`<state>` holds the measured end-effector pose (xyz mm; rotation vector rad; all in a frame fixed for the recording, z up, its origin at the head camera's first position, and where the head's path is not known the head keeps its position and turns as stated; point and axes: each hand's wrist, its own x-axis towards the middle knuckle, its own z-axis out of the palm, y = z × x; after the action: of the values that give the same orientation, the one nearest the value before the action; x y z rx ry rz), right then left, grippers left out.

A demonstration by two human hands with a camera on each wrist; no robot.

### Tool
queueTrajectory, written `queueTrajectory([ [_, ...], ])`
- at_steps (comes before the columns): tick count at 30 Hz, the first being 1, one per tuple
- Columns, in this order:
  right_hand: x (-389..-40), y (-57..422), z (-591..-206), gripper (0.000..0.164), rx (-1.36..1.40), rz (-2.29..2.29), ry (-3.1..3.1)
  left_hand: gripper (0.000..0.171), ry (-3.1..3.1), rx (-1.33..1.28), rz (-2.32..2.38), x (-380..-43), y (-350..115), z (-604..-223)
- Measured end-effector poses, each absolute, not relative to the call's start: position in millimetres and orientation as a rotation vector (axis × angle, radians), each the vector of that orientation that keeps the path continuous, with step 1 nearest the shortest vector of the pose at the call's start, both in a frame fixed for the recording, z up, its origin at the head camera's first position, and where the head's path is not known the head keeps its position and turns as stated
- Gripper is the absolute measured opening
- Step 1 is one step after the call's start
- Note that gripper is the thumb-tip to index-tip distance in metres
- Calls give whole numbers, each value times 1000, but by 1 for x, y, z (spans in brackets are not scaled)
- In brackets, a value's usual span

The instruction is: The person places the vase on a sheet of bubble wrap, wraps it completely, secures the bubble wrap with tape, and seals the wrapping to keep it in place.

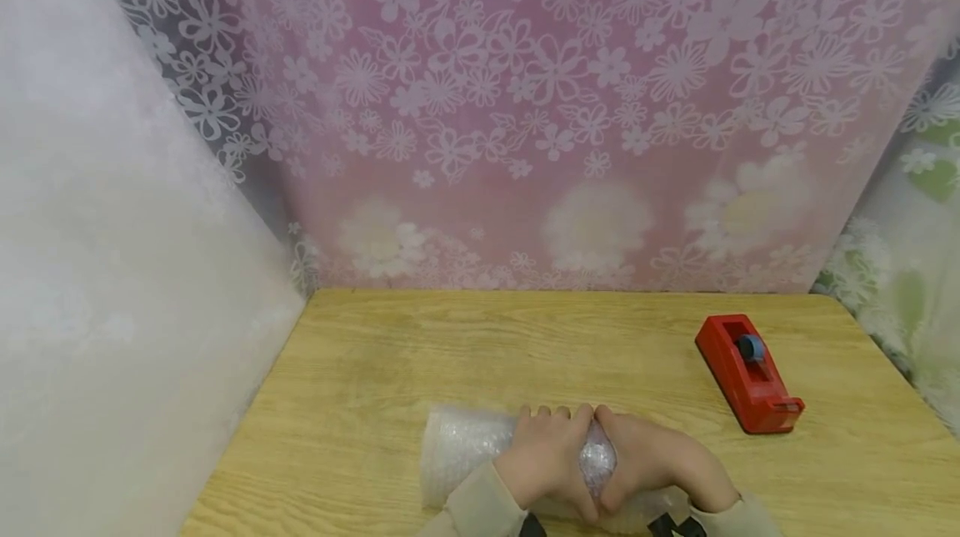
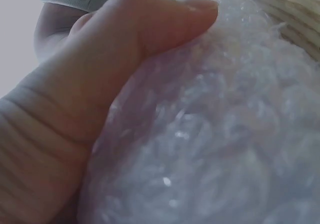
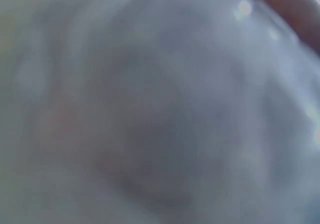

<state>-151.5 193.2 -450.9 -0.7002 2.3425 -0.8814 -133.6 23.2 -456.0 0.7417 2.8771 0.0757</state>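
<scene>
A roll of clear bubble wrap lies crosswise near the front of the wooden table. My left hand curls over its middle, fingers on the far side and thumb toward me. Close beside it, my right hand grips the wrap too, the two hands meeting at fingertips and thumbs. Between them a shiny, faintly pinkish patch of the wrap shows. In the left wrist view the thumb presses along the bubbled surface. Blurred plastic fills the right wrist view. Whatever is inside the wrap is hidden.
A red tape dispenser with a small roll of tape stands at the right of the wooden table. Behind the table hangs a pink flowered curtain, with a whitish sheet along the left side.
</scene>
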Motion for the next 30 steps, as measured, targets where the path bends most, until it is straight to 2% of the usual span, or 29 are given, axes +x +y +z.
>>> queueTrajectory([
  [10, -148, 194, -456, 92, -692, -910, 2375, 105, 2838, 777, 114, -135, 23, -455],
  [16, -138, 191, -455, 89, -602, -812, 2547, 101, 2835, 789, 74, -139, 27, -452],
  [22, -120, 177, -447, 106, -483, -518, 2784, 95, 2810, 743, 87, -139, 29, -450],
  [25, -116, 173, -447, 107, -463, -463, 2816, 92, 2795, 724, 101, -139, 29, -449],
  [30, -118, 178, -449, 103, -588, -556, 2811, 90, 2783, 699, 121, -140, 29, -448],
])
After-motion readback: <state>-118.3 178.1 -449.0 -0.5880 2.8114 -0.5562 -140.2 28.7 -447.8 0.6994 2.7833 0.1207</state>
